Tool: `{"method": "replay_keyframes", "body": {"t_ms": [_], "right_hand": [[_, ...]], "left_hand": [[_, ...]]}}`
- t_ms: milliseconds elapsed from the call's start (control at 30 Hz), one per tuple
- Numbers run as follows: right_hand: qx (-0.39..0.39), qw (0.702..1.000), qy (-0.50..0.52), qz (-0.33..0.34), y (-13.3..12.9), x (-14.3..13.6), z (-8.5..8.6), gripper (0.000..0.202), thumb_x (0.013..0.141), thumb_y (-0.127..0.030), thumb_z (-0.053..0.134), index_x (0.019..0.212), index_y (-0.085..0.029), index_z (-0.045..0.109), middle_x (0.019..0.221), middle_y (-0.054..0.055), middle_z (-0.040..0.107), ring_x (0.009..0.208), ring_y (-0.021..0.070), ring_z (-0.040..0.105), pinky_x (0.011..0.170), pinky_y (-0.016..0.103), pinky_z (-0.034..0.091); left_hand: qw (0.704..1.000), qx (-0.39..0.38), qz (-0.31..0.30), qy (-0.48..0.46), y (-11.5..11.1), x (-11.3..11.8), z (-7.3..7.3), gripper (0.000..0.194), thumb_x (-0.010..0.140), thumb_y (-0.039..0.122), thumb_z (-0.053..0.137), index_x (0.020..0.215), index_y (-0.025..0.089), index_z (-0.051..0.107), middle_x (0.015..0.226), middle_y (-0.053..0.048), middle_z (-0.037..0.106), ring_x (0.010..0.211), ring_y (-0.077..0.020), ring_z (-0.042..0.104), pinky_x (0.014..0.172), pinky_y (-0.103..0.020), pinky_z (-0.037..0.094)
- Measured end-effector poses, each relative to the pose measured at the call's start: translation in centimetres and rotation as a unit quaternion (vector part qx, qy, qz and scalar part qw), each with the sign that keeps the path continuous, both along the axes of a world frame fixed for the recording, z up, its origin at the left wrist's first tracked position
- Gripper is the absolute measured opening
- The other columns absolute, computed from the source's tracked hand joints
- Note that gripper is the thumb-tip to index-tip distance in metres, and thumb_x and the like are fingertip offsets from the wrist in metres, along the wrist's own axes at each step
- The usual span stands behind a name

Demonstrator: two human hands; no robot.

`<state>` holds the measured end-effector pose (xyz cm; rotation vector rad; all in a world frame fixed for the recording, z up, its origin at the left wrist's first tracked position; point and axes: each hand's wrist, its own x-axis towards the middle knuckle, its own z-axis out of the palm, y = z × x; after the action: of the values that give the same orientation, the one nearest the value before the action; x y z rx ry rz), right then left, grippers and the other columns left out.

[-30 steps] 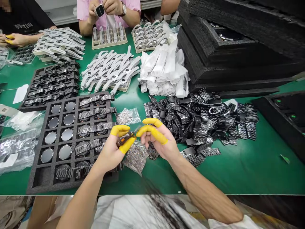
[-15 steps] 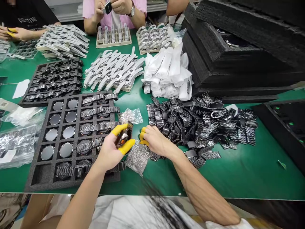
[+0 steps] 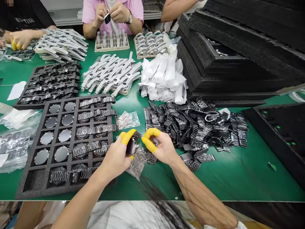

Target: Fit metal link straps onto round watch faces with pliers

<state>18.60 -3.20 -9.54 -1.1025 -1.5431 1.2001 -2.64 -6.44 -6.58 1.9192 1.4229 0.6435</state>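
Watch case [image 3: 131, 147] — in the left hand [image 3: 119, 155].

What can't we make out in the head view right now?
Head view, whether the right hand pinches anything small: too fine and blurred.
Head view, back of the round watch: turned away, behind the left hand.
Head view, contents of most white wraps: wrapping hides them.
Head view, full extent of the black foam stack: cut off by the frame edge.

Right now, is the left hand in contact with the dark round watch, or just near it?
Touching. The head view shows it: the left hand grips the dark round watch, its yellow-covered fingers against the rim.
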Motion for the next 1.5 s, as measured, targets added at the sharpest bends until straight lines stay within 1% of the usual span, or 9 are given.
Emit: {"method": "replay_keyframes", "body": {"t_ms": [200, 333, 533, 667, 867, 1100, 1200, 1367, 1500], "right_hand": [[-0.094, 0.994, 0.025, 0.058, 0.8, 0.8, 1.9, 0.028, 0.085, -0.039, 0.082, 0.075, -0.022, 0.062, 0.073, 0.000, 0.061, 0.066, 0.0152, 0.053, 0.062, 0.029, 0.045], [-0.106, 0.991, 0.064, 0.046, 0.7, 0.8, 2.8, 0.035, 0.082, -0.045, 0.085, 0.072, -0.022, 0.060, 0.071, 0.000, 0.059, 0.066, 0.0153, 0.052, 0.062, 0.030, 0.046], [-0.120, 0.988, 0.060, 0.082, 0.8, 0.9, 2.5, 0.031, 0.080, -0.040, 0.086, 0.075, -0.021, 0.063, 0.073, 0.000, 0.061, 0.066, 0.0145, 0.052, 0.062, 0.029, 0.046], [-0.146, 0.984, 0.072, 0.068, 1.0, 0.9, 2.4, 0.033, 0.078, -0.041, 0.088, 0.075, -0.021, 0.062, 0.071, -0.001, 0.059, 0.064, 0.0139, 0.051, 0.061, 0.028, 0.045], [-0.115, 0.987, 0.077, 0.077, 0.8, 1.1, 2.8, 0.031, 0.079, -0.038, 0.087, 0.073, -0.021, 0.061, 0.072, -0.001, 0.060, 0.065, 0.0142, 0.051, 0.062, 0.029, 0.045], [-0.127, 0.986, 0.053, 0.092, 0.9, 1.2, 2.0, 0.027, 0.084, -0.034, 0.083, 0.076, -0.021, 0.061, 0.071, -0.002, 0.059, 0.063, 0.0127, 0.052, 0.061, 0.027, 0.046], [-0.072, 0.994, 0.038, 0.067, 0.8, 1.0, 1.7, 0.026, 0.089, -0.039, 0.080, 0.079, -0.021, 0.065, 0.073, -0.001, 0.062, 0.063, 0.0131, 0.054, 0.060, 0.027, 0.047], [0.111, 0.993, 0.026, 0.009, 0.3, 0.2, 1.0, 0.028, 0.091, -0.045, 0.081, 0.081, -0.022, 0.069, 0.071, 0.000, 0.066, 0.063, 0.0148, 0.056, 0.062, 0.029, 0.048], [0.076, 0.991, 0.111, -0.008, 0.3, -0.3, 0.6, 0.039, 0.081, -0.057, 0.088, 0.095, -0.024, 0.071, 0.083, 0.001, 0.068, 0.069, 0.0163, 0.061, 0.059, 0.028, 0.051]], "left_hand": [[0.999, -0.022, -0.019, 0.029, -0.1, 0.1, 0.5, 0.085, 0.074, 0.002, 0.062, 0.155, 0.026, 0.050, 0.124, -0.008, 0.064, 0.095, -0.0232, 0.071, 0.088, -0.037, 0.060], [0.999, -0.012, -0.016, 0.026, 0.0, 0.1, 0.6, 0.084, 0.076, 0.002, 0.061, 0.155, 0.028, 0.049, 0.126, -0.007, 0.064, 0.099, -0.0231, 0.071, 0.090, -0.036, 0.060], [1.000, 0.013, -0.021, 0.019, -0.1, 0.0, 0.4, 0.080, 0.080, 0.007, 0.065, 0.155, 0.029, 0.049, 0.124, -0.007, 0.065, 0.096, -0.0219, 0.071, 0.088, -0.034, 0.061], [0.999, 0.017, -0.032, 0.015, -0.1, 0.0, 0.4, 0.079, 0.081, 0.007, 0.064, 0.155, 0.031, 0.051, 0.121, -0.006, 0.065, 0.093, -0.0204, 0.071, 0.087, -0.032, 0.061], [0.999, 0.014, -0.030, 0.008, -0.1, 0.1, 0.5, 0.079, 0.082, 0.009, 0.065, 0.156, 0.032, 0.051, 0.125, -0.007, 0.065, 0.095, -0.0211, 0.071, 0.086, -0.033, 0.062], [0.999, 0.018, -0.027, -0.002, -0.1, 0.0, 0.3, 0.074, 0.083, 0.010, 0.067, 0.154, 0.029, 0.054, 0.123, -0.008, 0.066, 0.097, -0.0221, 0.071, 0.088, -0.035, 0.062], [1.000, 0.014, -0.021, -0.010, -0.1, -0.1, 0.1, 0.071, 0.086, 0.012, 0.068, 0.154, 0.027, 0.053, 0.120, -0.008, 0.067, 0.097, -0.0226, 0.071, 0.089, -0.036, 0.061], [0.992, 0.002, -0.057, -0.114, 0.0, -0.2, 1.1, 0.054, 0.095, 0.021, 0.067, 0.148, 0.023, 0.059, 0.125, -0.011, 0.072, 0.113, -0.0250, 0.069, 0.102, -0.040, 0.058], [0.969, -0.094, -0.089, -0.211, 0.1, -0.3, 2.5, 0.043, 0.096, 0.026, 0.070, 0.139, 0.020, 0.068, 0.124, -0.011, 0.076, 0.110, -0.0254, 0.073, 0.099, -0.040, 0.060]]}}
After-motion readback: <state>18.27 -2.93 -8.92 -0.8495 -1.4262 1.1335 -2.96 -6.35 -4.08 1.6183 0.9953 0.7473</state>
